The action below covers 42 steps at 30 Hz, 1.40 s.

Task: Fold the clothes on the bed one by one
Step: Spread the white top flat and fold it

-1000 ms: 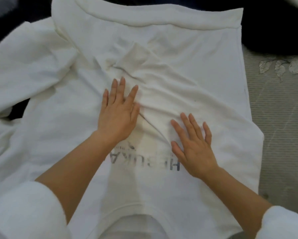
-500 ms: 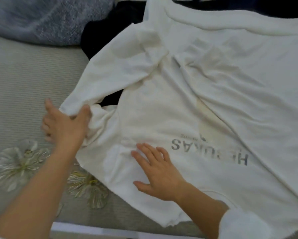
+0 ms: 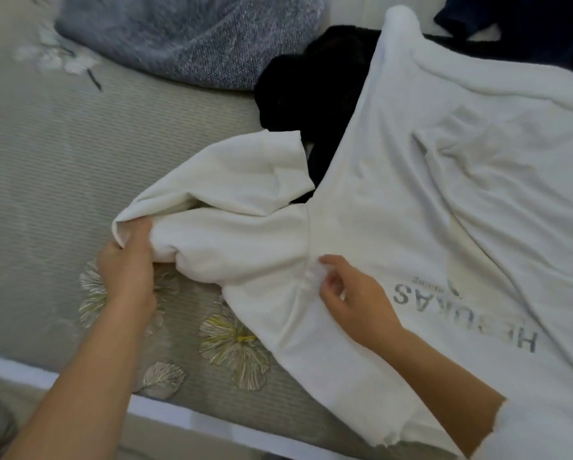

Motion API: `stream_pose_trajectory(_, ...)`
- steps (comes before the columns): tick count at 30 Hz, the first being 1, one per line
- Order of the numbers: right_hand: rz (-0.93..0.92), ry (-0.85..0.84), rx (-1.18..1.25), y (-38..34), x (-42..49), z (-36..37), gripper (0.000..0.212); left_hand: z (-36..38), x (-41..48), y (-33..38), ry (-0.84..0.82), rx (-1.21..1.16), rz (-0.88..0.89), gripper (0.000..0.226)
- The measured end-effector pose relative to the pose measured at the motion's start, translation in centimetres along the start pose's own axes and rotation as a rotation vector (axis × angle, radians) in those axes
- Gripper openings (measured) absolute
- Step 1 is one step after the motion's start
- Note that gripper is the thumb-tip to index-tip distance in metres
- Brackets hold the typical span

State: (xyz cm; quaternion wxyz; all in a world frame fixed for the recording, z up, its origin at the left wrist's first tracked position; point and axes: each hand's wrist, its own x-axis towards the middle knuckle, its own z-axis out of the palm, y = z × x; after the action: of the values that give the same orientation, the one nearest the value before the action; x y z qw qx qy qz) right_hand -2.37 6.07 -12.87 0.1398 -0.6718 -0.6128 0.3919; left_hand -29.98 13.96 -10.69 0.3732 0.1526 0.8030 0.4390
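Note:
A white sweatshirt [image 3: 444,200] with grey lettering lies spread over the bed, its body reaching to the right edge of the view. Its left sleeve [image 3: 232,210] is bunched and stretched out to the left. My left hand [image 3: 127,270] grips the sleeve's cuff end, fingers tucked into the fabric. My right hand [image 3: 351,293] pinches a small fold of cloth at the armpit seam, just left of the lettering.
A black garment [image 3: 308,94] lies partly under the sweatshirt's upper left. A grey-blue knit garment [image 3: 192,38] sits at the top, and a dark navy one [image 3: 527,24] at the top right. The grey bedspread [image 3: 79,144] has embroidered flowers; the bed's near edge [image 3: 165,410] runs along the bottom.
My view swung left from the sweatshirt's chest to its sleeve. My left hand took hold of the cuff and drew the sleeve out; my right hand went from lying flat to pinching the armpit seam.

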Motion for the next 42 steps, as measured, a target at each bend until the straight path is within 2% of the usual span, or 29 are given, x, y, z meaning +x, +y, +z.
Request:
stream_pose_trajectory(3,0.073,0.218,0.274,-2.9,3.8,-0.3,0.03,-0.3,0.9,0.2,-0.175,-0.003,0.002,0.04)
stream_pose_trajectory(5,0.183,0.306,0.437,-4.9,7.2,-0.5,0.036,-0.3,1.1,-0.2,-0.298,-0.027,-0.028,0.049)
stream_pose_trajectory(7,0.349,0.259,0.514,-6.5,10.6,-0.6,0.044,-0.4,0.7,-0.7,-0.427,-0.048,-0.054,0.057)
stream_pose_trajectory(9,0.459,0.127,0.451,-7.7,12.9,-0.7,0.039,-0.6,0.0,-1.5,-0.556,-0.055,-0.063,0.063)
stream_pose_trajectory(11,0.464,0.047,0.393,-9.0,14.1,-1.3,0.026,-0.8,-0.6,-2.2,-0.591,-0.052,-0.026,0.067)
stream_pose_trajectory(12,0.417,0.043,0.39,-9.5,14.4,-1.8,0.02,-0.7,-0.9,-2.3,-0.551,-0.033,0.014,0.069)
stream_pose_trajectory(14,0.247,0.127,0.4,-10.3,14.7,-3.6,0.006,-0.4,-1.3,-2.2,-0.408,0.028,0.114,0.07)
stream_pose_trajectory(16,0.088,0.338,0.337,-10.4,14.8,-6.6,0.011,0.0,-2.2,-1.4,-0.289,0.062,0.216,0.061)
stream_pose_trajectory(20,-0.012,0.736,0.368,-6.5,14.0,-15.5,0.019,1.7,-6.6,0.8,-0.302,0.093,0.541,0.046)
stream_pose_trajectory(24,0.119,1.092,0.392,1.9,10.4,-25.1,0.026,4.6,-12.9,0.7,-0.474,0.252,0.978,0.049)
stream_pose_trajectory(26,0.243,1.134,0.355,7.5,7.8,-27.7,0.021,6.3,-16.0,-1.0,-0.693,0.433,1.174,0.05)
stream_pose_trajectory(27,0.333,1.127,0.38,10.3,6.5,-28.3,0.016,7.2,-17.3,-2.3,-0.783,0.579,1.258,0.056)
stream_pose_trajectory(28,0.467,1.094,0.417,13.2,5.1,-28.5,0.021,7.9,-18.4,-3.8,-0.828,0.749,1.317,0.066)
stream_pose_trajectory(30,0.855,0.922,0.468,18.0,3.0,-27.2,0.057,8.6,-19.5,-6.6,-0.787,1.049,1.257,0.08)
stream_pose_trajectory(31,0.994,0.824,0.491,19.9,2.2,-26.1,0.07,8.8,-19.6,-7.6,-0.746,1.138,1.183,0.082)
stream_pose_trajectory(32,1.055,0.749,0.53,21.3,1.6,-25.0,0.073,9.0,-19.7,-8.4,-0.708,1.193,1.126,0.081)
stream_pose_trajectory(34,1.038,0.697,0.609,22.5,0.6,-22.7,0.07,9.2,-19.6,-9.8,-0.669,1.23,1.089,0.081)
stream_pose_trajectory(36,1.003,0.74,0.652,22.7,0.4,-21.4,0.07,9.5,-19.4,-10.4,-0.704,1.282,1.006,0.08)
stream_pose_trajectory(38,0.963,0.788,0.793,22.8,0.7,-21.3,0.071,9.8,-19.3,-10.6,-0.742,1.337,0.922,0.079)
stream_pose_trajectory(39,0.934,0.793,0.891,22.4,0.9,-21.6,0.064,10.0,-19.4,-10.8,-0.737,1.356,0.914,0.08)
stream_pose_trajectory(40,0.89,0.807,0.969,22.1,1.1,-22.3,0.048,10.3,-19.5,-11.0,-0.729,1.375,0.915,0.082)
stream_pose_trajectory(41,0.833,0.837,0.999,21.7,1.2,-23.1,0.027,10.6,-19.6,-11.0,-0.725,1.384,0.907,0.085)
stream_pose_trajectory(42,0.759,0.881,0.968,21.5,1.4,-24.1,0.016,11.0,-19.6,-10.9,-0.719,1.398,0.884,0.088)
